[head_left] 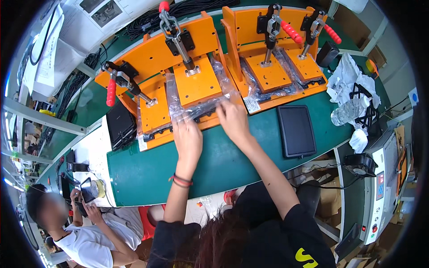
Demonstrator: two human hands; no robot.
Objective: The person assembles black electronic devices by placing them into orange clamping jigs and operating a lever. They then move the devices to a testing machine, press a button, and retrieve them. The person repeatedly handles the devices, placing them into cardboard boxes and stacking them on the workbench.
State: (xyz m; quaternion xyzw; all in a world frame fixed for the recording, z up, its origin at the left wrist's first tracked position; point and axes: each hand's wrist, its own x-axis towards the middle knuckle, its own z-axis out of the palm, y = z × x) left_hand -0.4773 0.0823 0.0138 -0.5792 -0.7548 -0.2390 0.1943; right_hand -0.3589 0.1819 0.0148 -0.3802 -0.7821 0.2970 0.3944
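Note:
Both hands are at the front of an orange clamping fixture [165, 49] on a green bench. My left hand [187, 136] pinches the near left edge of clear plastic film [203, 108], which sticks out around a raised orange press plate [196, 85]. With closed fingers, my right hand [234, 119] grips the same film at its near right side. What lies under the plate is mostly hidden; a dark edge shows below the film. The toggle clamp [176, 38] over this plate has its red handle pointing up. At left, another toggle clamp [127, 82] has its handle hanging down.
A second orange fixture [272, 27] with two red-handled clamps stands at right, film under its plates. Nearby lie a black flat-screen device [296, 131], a clear plastic bottle [346, 113] and crumpled white plastic [353, 78]. Another person [96, 236] sits at lower left, handling a small device.

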